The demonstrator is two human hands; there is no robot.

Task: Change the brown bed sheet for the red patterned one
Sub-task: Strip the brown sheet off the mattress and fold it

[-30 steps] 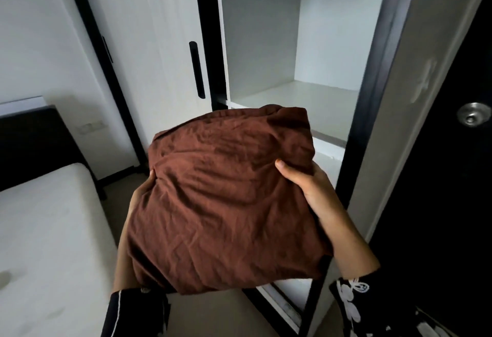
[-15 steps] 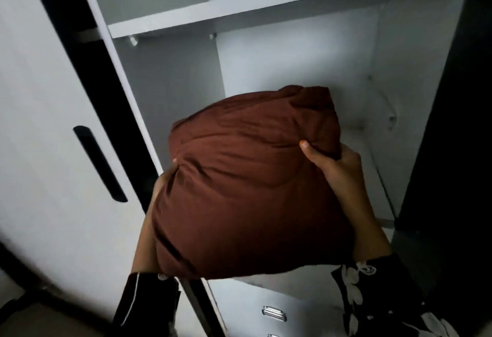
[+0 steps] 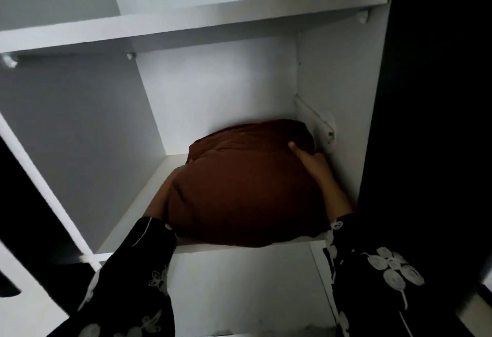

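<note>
While the folded brown bed sheet (image 3: 245, 185) sits as a rounded bundle on the white wardrobe shelf (image 3: 127, 219), both arms reach into the compartment from the bottom of the frame. Bundle position: centre of the frame, pushed toward the right side of the shelf, its far end near the back panel and its near edge at the shelf's front lip. Right grip (image 3: 316, 166): at the bundle's right flank, thumb laid over the top of the cloth, fingers out of sight below or behind it; it reads as grasping the sheet. Left grip (image 3: 166, 186): tucked against the bundle's left side, almost wholly covered by the fabric, so whether it is clenched or released cannot be told. Sleeves: black with a white flower print, left sleeve (image 3: 138, 264) at lower left, right sleeve (image 3: 378, 278) at lower right. An upper shelf board (image 3: 186, 22) crosses the top of the frame. A white rail bracket (image 3: 316, 121) is fixed to the right inner wall, just beside the bundle's far right corner. Below the shelf, a second white compartment (image 3: 239, 288) shows at lower centre. Lighting is dim; the cloth's fold lines are hard to make out.
</note>
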